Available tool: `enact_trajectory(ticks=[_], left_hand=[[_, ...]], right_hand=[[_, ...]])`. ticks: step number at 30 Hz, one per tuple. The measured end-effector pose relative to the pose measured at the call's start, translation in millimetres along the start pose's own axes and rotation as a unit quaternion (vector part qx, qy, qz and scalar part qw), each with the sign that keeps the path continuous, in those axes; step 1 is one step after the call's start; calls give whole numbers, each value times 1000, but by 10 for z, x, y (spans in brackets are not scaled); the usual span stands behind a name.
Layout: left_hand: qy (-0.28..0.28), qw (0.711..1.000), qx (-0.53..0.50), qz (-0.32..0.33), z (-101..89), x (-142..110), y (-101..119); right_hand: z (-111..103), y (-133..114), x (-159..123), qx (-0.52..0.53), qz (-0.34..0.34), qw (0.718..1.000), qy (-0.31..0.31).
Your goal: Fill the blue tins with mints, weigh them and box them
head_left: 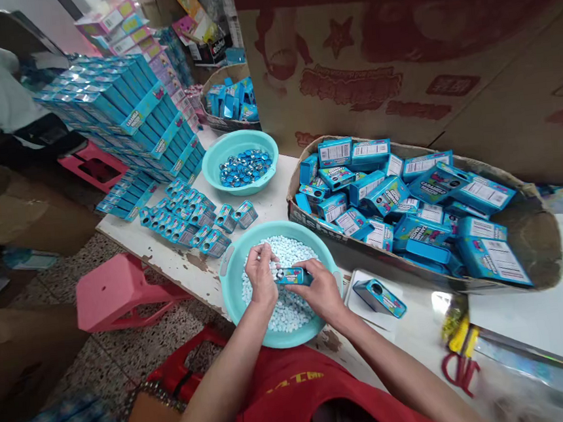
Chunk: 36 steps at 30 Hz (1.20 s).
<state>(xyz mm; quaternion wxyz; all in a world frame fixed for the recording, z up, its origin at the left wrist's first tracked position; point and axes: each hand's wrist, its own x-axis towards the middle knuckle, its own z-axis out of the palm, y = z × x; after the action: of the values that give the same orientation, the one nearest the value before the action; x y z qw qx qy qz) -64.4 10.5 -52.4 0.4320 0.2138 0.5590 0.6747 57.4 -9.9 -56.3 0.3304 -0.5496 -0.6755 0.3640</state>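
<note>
My right hand (321, 291) grips a small blue candy box (292, 276) lying on its side over a teal basin (232, 268) full of small white candies (290, 309). My left hand (261, 276) is closed in a pinch at the box's open left end, fingertips pressed together on something too small to name. Both hands hover just above the candies.
A round cardboard tray (535, 241) heaped with blue boxes sits to the right. One box (380, 296) lies on a white card. Rows of filled boxes (183, 216) lie left, a second basin (240, 163) of blue lids behind. Red scissors (460, 366) at lower right. Pink stool (116, 291) on the floor.
</note>
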Motion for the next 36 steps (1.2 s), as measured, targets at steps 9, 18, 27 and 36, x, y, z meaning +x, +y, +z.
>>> enact_trajectory(ticks=[9,18,27,36], left_hand=[[-23,1000,-10,-10,1,-55,92],[-39,994,-70,-72,-50,-7,296],[-62,945,102,-304,-497,204,-121],[-124,923,128,-341,-610,220,-184]], right_hand=[[-24,-16,-61,34,-15,999,0],[-44,3,-72,101,10,995,6],[-203,85,-202,165,65,984,22],[-323,22,-352,206,51,976,47]])
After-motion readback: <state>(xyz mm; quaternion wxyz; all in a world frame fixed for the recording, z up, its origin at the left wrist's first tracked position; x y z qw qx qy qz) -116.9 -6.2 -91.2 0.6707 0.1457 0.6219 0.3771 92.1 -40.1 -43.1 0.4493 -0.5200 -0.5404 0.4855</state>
